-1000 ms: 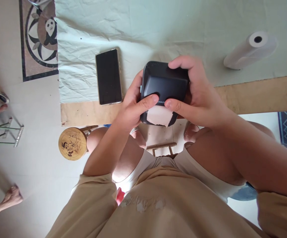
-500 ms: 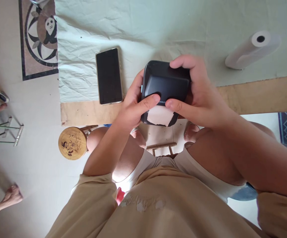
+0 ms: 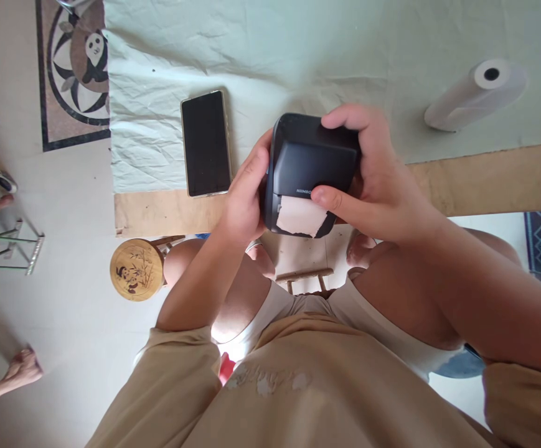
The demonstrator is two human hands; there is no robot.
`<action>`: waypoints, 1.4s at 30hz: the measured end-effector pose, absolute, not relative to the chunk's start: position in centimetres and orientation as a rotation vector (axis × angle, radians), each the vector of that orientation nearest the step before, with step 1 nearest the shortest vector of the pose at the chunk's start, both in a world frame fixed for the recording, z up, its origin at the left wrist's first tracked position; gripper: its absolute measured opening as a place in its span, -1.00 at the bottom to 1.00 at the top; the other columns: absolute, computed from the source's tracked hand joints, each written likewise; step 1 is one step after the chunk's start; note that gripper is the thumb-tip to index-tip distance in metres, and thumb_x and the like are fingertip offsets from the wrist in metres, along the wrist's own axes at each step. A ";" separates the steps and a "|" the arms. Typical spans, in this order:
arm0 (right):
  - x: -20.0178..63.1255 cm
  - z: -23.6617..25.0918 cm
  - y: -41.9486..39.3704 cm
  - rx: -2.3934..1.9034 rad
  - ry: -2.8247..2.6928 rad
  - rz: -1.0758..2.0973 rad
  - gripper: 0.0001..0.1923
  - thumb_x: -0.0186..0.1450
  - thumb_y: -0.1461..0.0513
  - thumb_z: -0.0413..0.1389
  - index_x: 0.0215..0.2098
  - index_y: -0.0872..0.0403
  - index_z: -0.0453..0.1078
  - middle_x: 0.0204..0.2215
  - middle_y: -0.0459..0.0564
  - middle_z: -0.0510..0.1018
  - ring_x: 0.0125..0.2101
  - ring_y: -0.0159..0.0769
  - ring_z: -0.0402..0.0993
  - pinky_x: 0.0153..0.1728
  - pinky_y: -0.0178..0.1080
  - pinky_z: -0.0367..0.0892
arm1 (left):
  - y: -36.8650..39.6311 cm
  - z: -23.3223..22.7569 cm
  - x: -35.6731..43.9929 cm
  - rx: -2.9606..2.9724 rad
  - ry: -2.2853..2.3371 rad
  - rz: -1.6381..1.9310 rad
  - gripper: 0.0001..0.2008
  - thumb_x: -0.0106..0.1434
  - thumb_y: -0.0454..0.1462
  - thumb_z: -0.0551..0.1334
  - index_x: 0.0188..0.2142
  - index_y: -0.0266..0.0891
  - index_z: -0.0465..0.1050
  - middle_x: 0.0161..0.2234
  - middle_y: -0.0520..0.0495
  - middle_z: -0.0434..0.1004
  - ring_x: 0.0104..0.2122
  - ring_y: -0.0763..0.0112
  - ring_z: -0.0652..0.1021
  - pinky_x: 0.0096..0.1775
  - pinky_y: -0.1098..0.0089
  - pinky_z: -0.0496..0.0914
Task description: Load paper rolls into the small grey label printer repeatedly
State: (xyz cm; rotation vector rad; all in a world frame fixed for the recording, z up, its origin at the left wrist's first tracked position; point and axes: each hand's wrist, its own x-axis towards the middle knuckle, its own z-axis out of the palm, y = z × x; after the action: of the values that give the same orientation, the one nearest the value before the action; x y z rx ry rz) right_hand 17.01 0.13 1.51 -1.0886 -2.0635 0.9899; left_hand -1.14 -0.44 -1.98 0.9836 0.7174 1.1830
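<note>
A black label printer (image 3: 314, 158) with light lettering is held between my two hands over the table's front edge. From its front slot hangs a strip of white paper (image 3: 301, 216) with a ragged torn end. My left hand (image 3: 248, 190) grips the printer's left side, its thumb pressed along that side and its other fingers hidden underneath. My right hand (image 3: 377, 177) is wrapped round the right side, with the thumb on the front near the lettering and the index finger on the top rear edge.
A smartphone (image 3: 206, 143) lies on the pale green cloth (image 3: 274, 43) to the left. On the right a white paper roll (image 3: 466, 93) rests on the cloth. A round wooden stool (image 3: 137, 269) stands below the table's left corner. Another person's feet (image 3: 25, 366) show at far left.
My left thumb has moved off the printer's front to its left side, uncovering more of the lettering. The right hand keeps its grip, and the printer has hardly moved.
</note>
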 end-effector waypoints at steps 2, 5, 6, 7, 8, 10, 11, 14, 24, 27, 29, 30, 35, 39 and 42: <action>17.0 1.5 0.1 -1.107 -2.075 0.865 -0.45 0.19 0.11 0.11 0.09 0.00 0.04 0.13 0.06 0.18 0.20 -0.22 0.12 0.12 -0.09 0.29 | -0.5 -1.3 -0.9 0.891 0.767 1.185 -0.65 0.33 -0.06 -0.02 -0.12 -0.24 0.34 -0.13 -0.06 0.46 0.24 0.27 0.26 0.21 0.31 0.25; 16.9 1.5 0.1 -1.102 -2.075 0.776 -0.46 0.18 0.13 0.12 0.09 -0.01 0.09 0.17 0.04 0.14 0.24 -0.22 0.04 0.12 -0.13 0.30 | -0.7 -0.3 -0.7 0.819 0.817 1.172 -0.72 0.37 -0.22 -0.09 -0.16 -0.27 0.33 -0.21 -0.03 0.48 0.25 0.34 0.25 0.27 0.29 0.16; 17.0 1.5 0.1 -1.084 -2.066 0.788 -0.47 0.19 0.14 0.11 0.10 -0.02 0.09 0.17 0.02 0.15 0.23 -0.23 0.07 0.12 -0.12 0.30 | -0.7 -0.2 -0.6 0.820 0.814 1.175 -0.72 0.38 -0.23 -0.09 -0.18 -0.27 0.33 -0.21 -0.03 0.49 0.25 0.34 0.25 0.28 0.29 0.15; 17.0 1.5 0.1 -1.067 -2.058 0.813 -0.48 0.20 0.16 0.09 0.10 -0.03 0.08 0.17 0.00 0.16 0.21 -0.24 0.11 0.13 -0.11 0.29 | -0.8 -0.1 -0.6 0.824 0.811 1.179 -0.72 0.38 -0.22 -0.10 -0.19 -0.27 0.33 -0.19 -0.03 0.49 0.26 0.34 0.24 0.28 0.29 0.15; 17.0 1.5 0.1 -1.053 -2.050 0.836 -0.49 0.21 0.17 0.07 0.11 -0.04 0.08 0.17 -0.01 0.17 0.19 -0.24 0.14 0.15 -0.10 0.27 | -0.8 -0.1 -0.7 0.828 0.811 1.180 -0.70 0.38 -0.20 -0.11 -0.19 -0.26 0.34 -0.17 -0.03 0.49 0.26 0.34 0.23 0.28 0.29 0.15; 17.0 1.4 0.2 -1.040 -2.041 0.861 -0.51 0.22 0.18 0.04 0.11 -0.05 0.08 0.17 -0.02 0.17 0.17 -0.23 0.16 0.17 -0.07 0.26 | -0.7 -0.3 -0.7 0.838 0.821 1.178 -0.67 0.38 -0.16 -0.12 -0.17 -0.25 0.34 -0.12 -0.04 0.48 0.28 0.32 0.21 0.28 0.28 0.15; 17.0 1.4 0.2 -1.034 -2.046 0.864 -0.51 0.22 0.18 0.04 0.11 -0.04 0.08 0.17 -0.02 0.17 0.17 -0.22 0.16 0.17 -0.06 0.25 | -0.7 -0.4 -0.7 0.845 0.831 1.179 -0.66 0.38 -0.14 -0.12 -0.16 -0.24 0.34 -0.10 -0.04 0.48 0.28 0.31 0.19 0.27 0.27 0.15; 17.1 1.5 0.3 -1.000 -2.072 0.852 -0.48 0.20 0.18 0.05 0.11 -0.04 0.06 0.17 0.00 0.16 0.18 -0.21 0.14 0.16 -0.05 0.25 | -0.6 -0.8 -0.9 0.895 0.859 1.184 -0.65 0.35 -0.06 -0.07 -0.14 -0.21 0.35 -0.07 -0.05 0.48 0.28 0.28 0.18 0.27 0.28 0.15; 17.1 1.7 0.3 -1.011 -2.120 0.805 -0.45 0.17 0.18 0.06 0.11 -0.02 0.04 0.18 0.05 0.14 0.19 -0.19 0.13 0.11 -0.05 0.30 | -0.2 -1.2 -1.1 0.951 0.806 1.185 -0.61 0.31 0.01 -0.03 -0.11 -0.17 0.36 -0.12 -0.06 0.47 0.22 0.24 0.29 0.25 0.28 0.18; 17.2 1.8 0.3 -1.000 -2.130 0.821 -0.43 0.17 0.16 0.07 0.12 -0.02 0.02 0.19 0.05 0.11 0.21 -0.18 0.10 0.06 -0.07 0.34 | -0.3 -1.1 -1.0 0.926 0.778 1.206 -0.65 0.31 -0.02 -0.01 -0.16 -0.17 0.39 -0.24 -0.04 0.47 0.17 0.25 0.35 0.24 0.27 0.20; 17.2 1.8 0.3 -0.983 -2.137 0.829 -0.42 0.17 0.16 0.08 0.12 -0.02 0.02 0.19 0.06 0.11 0.22 -0.19 0.09 0.05 -0.08 0.36 | -0.4 -0.8 -0.9 0.893 0.773 1.218 -0.67 0.32 -0.04 0.00 -0.22 -0.18 0.41 -0.35 -0.02 0.44 0.14 0.27 0.38 0.24 0.27 0.20; 17.2 1.8 0.3 -0.973 -2.144 0.829 -0.41 0.17 0.16 0.09 0.13 -0.02 0.01 0.18 0.06 0.12 0.23 -0.19 0.07 0.06 -0.07 0.35 | -0.4 -0.7 -0.9 0.873 0.776 1.225 -0.67 0.32 -0.04 0.00 -0.25 -0.18 0.41 -0.39 -0.02 0.42 0.13 0.27 0.39 0.24 0.27 0.20; 17.3 1.8 0.4 -1.013 -2.169 0.794 -0.38 0.15 0.18 0.11 0.13 -0.02 -0.01 0.19 0.07 0.12 0.22 -0.20 0.09 0.03 -0.09 0.38 | -0.5 -0.4 -0.7 0.788 0.789 1.233 -0.71 0.35 -0.16 -0.01 -0.30 -0.19 0.43 -0.31 -0.04 0.48 0.20 0.27 0.30 0.23 0.24 0.23; 17.4 1.8 0.4 -1.008 -2.149 0.701 -0.38 0.13 0.15 0.15 0.11 -0.03 0.03 0.12 0.05 0.20 0.18 -0.18 0.15 -0.02 -0.12 0.40 | -0.7 0.2 -0.5 0.687 0.782 1.195 -0.69 0.35 -0.17 -0.04 -0.15 -0.19 0.42 -0.06 -0.05 0.49 0.27 0.32 0.21 0.25 0.28 0.21; 17.6 2.1 0.4 -1.033 -2.038 0.423 -0.49 0.11 0.07 0.17 -0.02 0.01 0.19 -0.08 0.02 0.33 -0.03 -0.21 0.31 -0.18 -0.17 0.40 | -0.9 0.7 -0.3 0.694 0.808 1.159 -0.64 0.34 -0.11 -0.02 0.01 -0.18 0.35 0.01 -0.04 0.46 0.26 0.30 0.24 0.24 0.26 0.23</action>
State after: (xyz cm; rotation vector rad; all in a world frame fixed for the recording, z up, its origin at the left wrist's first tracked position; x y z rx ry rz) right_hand 17.58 0.38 2.07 -1.0335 -2.0378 0.4233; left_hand -0.33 -0.92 0.73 0.6942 0.8082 1.1589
